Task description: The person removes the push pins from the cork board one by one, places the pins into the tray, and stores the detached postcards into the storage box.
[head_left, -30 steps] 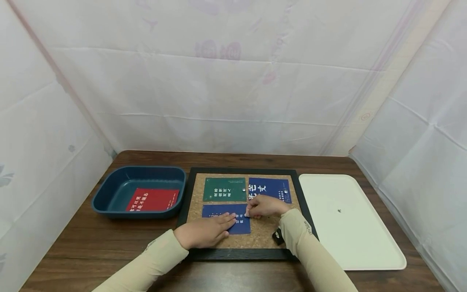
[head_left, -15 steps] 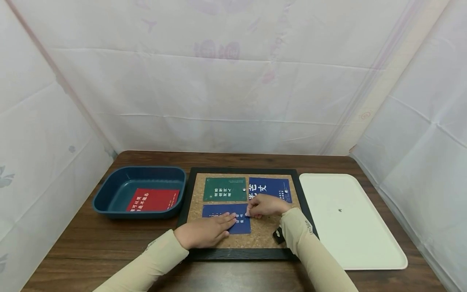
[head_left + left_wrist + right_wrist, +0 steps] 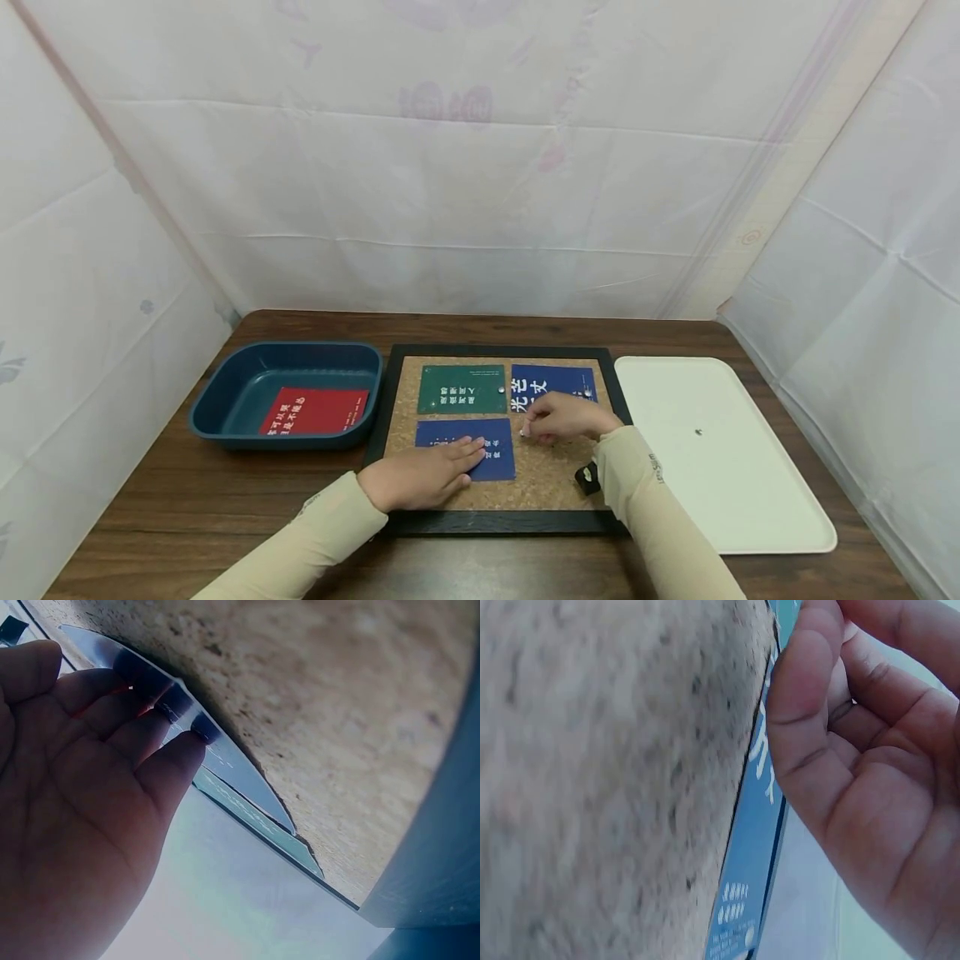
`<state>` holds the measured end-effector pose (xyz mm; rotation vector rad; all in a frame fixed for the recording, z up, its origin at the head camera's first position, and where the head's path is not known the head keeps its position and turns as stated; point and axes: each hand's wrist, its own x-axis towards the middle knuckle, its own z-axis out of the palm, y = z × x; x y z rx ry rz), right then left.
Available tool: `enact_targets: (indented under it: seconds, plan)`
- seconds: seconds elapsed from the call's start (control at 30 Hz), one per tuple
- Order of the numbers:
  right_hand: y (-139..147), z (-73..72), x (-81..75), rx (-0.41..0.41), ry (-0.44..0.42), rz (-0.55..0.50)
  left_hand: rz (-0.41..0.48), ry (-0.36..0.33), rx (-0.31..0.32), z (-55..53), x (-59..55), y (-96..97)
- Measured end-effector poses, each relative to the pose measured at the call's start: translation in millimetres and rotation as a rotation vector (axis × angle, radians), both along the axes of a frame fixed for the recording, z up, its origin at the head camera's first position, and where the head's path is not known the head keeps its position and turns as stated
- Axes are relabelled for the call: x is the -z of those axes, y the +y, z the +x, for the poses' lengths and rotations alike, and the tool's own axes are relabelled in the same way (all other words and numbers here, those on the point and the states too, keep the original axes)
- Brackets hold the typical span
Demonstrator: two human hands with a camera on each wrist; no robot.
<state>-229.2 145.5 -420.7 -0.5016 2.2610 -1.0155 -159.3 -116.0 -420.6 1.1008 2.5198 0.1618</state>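
My left hand (image 3: 423, 477) rests with straight fingers on the lower blue card (image 3: 498, 469), which lies on a black-framed corkboard (image 3: 551, 493). In the left wrist view the fingertips (image 3: 196, 739) touch that card. Just right of the card, my right hand (image 3: 566, 417) pinches a small pale pin (image 3: 522, 432) between thumb and index finger, over the cork. Its tip is hidden by the fingers in the right wrist view. A green card (image 3: 461, 390) and a second blue card (image 3: 553, 381) with white writing lie along the board's upper part, each with a shiny pin head on it.
A dark blue bin (image 3: 285, 357) holding a red card (image 3: 315, 410) stands left of the board. To the right lies a white tray (image 3: 720, 467) with a tiny dark mark in its middle. White sheeting (image 3: 480, 192) hangs behind the wooden table.
My right hand has moved a little right, off the lower blue card's right edge, with the pin in its fingers. My left hand has stayed on the card.
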Motion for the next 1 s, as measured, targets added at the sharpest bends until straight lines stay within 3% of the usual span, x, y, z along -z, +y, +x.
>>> enact_targets:
  seconds: [0.23, 0.57, 1.0]
  plan:
    - [18, 0.4, -2.4, -0.025, 0.020, -0.018, 0.005, -0.003, -0.008, -0.7, 1.4, 0.1]
    - [48, 1.4, -5.0, 0.001, 0.042, -0.009, 0.007, -0.027, -0.021, 0.1, 0.2, 1.5]
    - [90, 3.8, -8.1, 0.085, 0.056, 0.007, 0.008, -0.031, -0.022, 1.3, -2.8, 1.7]
